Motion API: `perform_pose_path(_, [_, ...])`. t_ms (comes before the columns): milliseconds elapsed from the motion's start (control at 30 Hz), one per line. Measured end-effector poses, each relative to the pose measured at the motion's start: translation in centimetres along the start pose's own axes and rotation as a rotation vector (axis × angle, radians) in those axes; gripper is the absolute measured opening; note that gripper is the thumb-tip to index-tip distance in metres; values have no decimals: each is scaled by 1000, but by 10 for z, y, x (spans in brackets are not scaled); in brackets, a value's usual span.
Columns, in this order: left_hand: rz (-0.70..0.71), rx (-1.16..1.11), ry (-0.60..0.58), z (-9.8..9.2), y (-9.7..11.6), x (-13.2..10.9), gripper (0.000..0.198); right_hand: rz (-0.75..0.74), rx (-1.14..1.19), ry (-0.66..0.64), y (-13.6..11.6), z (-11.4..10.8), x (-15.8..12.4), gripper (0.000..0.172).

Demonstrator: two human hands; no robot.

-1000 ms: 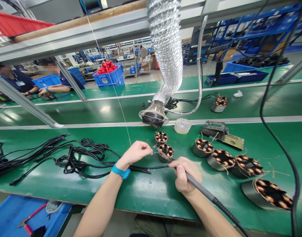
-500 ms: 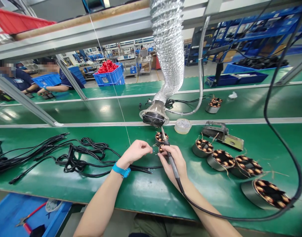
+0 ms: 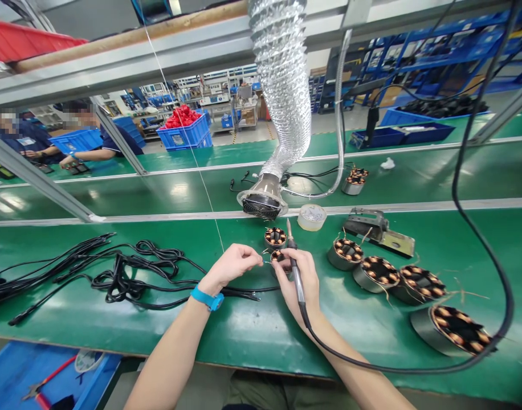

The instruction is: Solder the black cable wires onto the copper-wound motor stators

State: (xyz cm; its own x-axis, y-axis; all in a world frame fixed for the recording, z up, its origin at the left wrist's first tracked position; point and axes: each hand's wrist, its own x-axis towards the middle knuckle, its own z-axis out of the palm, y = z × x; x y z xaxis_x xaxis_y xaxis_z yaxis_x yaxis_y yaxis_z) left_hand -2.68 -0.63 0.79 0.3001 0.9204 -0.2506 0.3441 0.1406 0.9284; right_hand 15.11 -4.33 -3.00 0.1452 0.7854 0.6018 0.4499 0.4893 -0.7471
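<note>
My right hand [image 3: 302,279] grips a soldering iron [image 3: 297,279] like a pen, its tip raised and pointing away from me. Its fingertips also touch a copper-wound stator [image 3: 276,256], which they partly cover. Left of that stator, my left hand [image 3: 239,263] is closed in a pinch; a fine wire end shows at the fingertips. A thin pale wire [image 3: 204,191] comes down from above and disappears behind this hand. Just beyond the held stator stands a second stator [image 3: 275,236]. A black cable [image 3: 267,289] runs under my hands.
Several stators [image 3: 376,272] stand at right beside a metal iron stand [image 3: 378,233]. Black cables [image 3: 128,273] lie at left. A fume duct [image 3: 282,102] hangs overhead, its fan [image 3: 261,206] near a tape roll [image 3: 311,217]. The iron's cord [image 3: 478,228] loops at right. Co-workers [image 3: 90,136] sit far left.
The soldering iron's tip has swung up and right, away from the far stator. My left hand keeps its pinch beside the near stator. The whole view has shifted slightly.
</note>
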Motion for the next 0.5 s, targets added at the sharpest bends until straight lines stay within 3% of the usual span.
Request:
perform_pose_path(167, [16, 10, -18, 1, 1, -2, 29, -29, 10, 110, -3, -11, 1, 17])
perform_pose_path(300, [-6, 12, -19, 2, 1, -2, 29, -150, 71, 195, 0, -24, -4, 17])
perform_pose_path(500, [-40, -42, -49, 2, 3, -2, 30, -366, 175, 92, -6, -29, -4, 18])
